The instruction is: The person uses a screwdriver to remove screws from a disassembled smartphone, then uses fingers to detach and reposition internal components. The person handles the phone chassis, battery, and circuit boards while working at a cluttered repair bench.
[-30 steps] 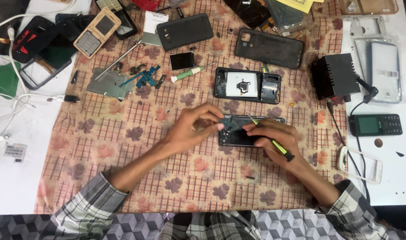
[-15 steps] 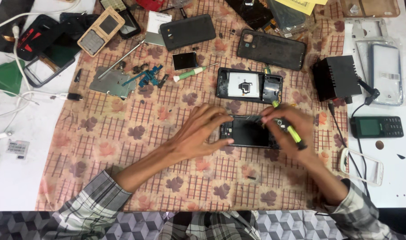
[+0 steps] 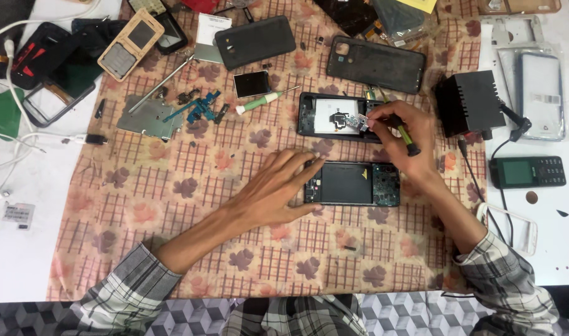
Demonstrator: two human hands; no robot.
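**Opened Phone on Repair Cloth: Position Record**

White surface [image 3: 23,261] carried a checked, leaf-patterned cloth [image 3: 172,205] that covered most of its middle. An opened phone [image 3: 353,183], back cover removed and internals exposed, lay lengthwise near the centre of the cloth, slightly toward the near edge.

Left hand [image 3: 278,193] lay flat and released, palm down, fingertips resting on the left end of the opened phone and pinning it to the cloth. It grasped nothing.

Right hand [image 3: 404,138] was above the right end of the opened phone, toward the far edge. It was clenched on a green-handled screwdriver [image 3: 405,137] that ran through the fist. The fingertips pinched a small metal part [image 3: 361,122] over a second phone chassis [image 3: 340,117], which lay just beyond the opened phone.

Surrounding items:
- A green-and-white screwdriver [image 3: 262,101] lay to the left of the second chassis.
- Two dark back covers [image 3: 254,41] lay toward the far edge of the cloth.
- A black power adapter [image 3: 470,102] stood at the right edge of the cloth.
- A keypad phone [image 3: 527,172] lay on the bare surface near the right edge.
- A metal plate [image 3: 149,117] with a blue flex part [image 3: 200,109] beside it lay toward the left of the cloth.
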